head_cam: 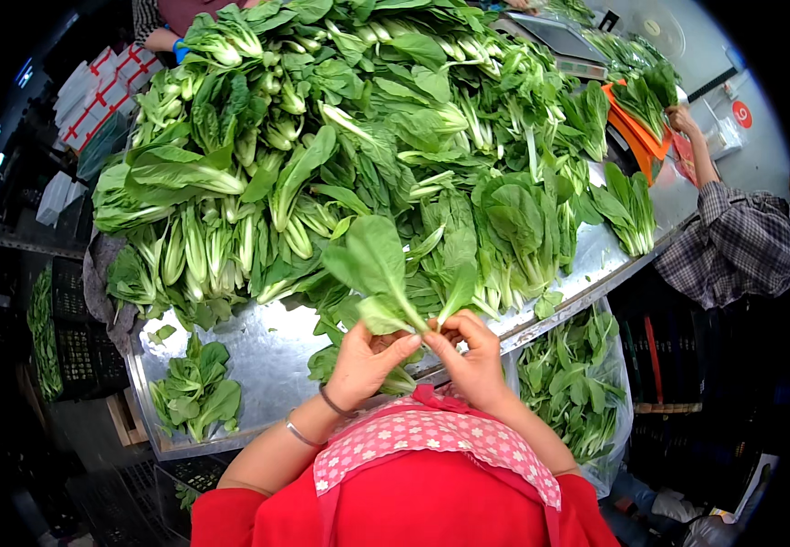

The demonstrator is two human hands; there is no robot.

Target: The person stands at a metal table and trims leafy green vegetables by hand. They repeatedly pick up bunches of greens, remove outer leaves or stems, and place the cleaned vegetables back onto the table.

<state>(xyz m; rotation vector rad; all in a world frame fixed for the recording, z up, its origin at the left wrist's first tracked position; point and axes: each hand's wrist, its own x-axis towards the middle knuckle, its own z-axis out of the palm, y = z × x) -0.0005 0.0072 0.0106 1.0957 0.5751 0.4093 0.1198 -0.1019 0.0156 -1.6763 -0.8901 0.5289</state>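
Observation:
Above the near edge of the metal table [279, 342], both hands meet at the base of a leafy green plant [378, 263]. My left hand [368, 359] pinches its pale stem end between thumb and fingers. In my right hand [465, 352] is a single leaf [460, 290], gripped at the bottom of its stalk right beside the plant. Just beyond the fingers rises a big heap of leafy greens [395, 137] with pale stems. A few more leaves lie under my left hand, partly hidden by it.
A small leaf pile [198, 390] sits at the table's left corner. Below the right edge hangs a clear plastic bag of leaves [573, 383]. A person in a plaid sleeve [743, 232] holds greens by an orange tray [634, 133]. A scale [559, 41] stands behind; crates [77, 342] are left.

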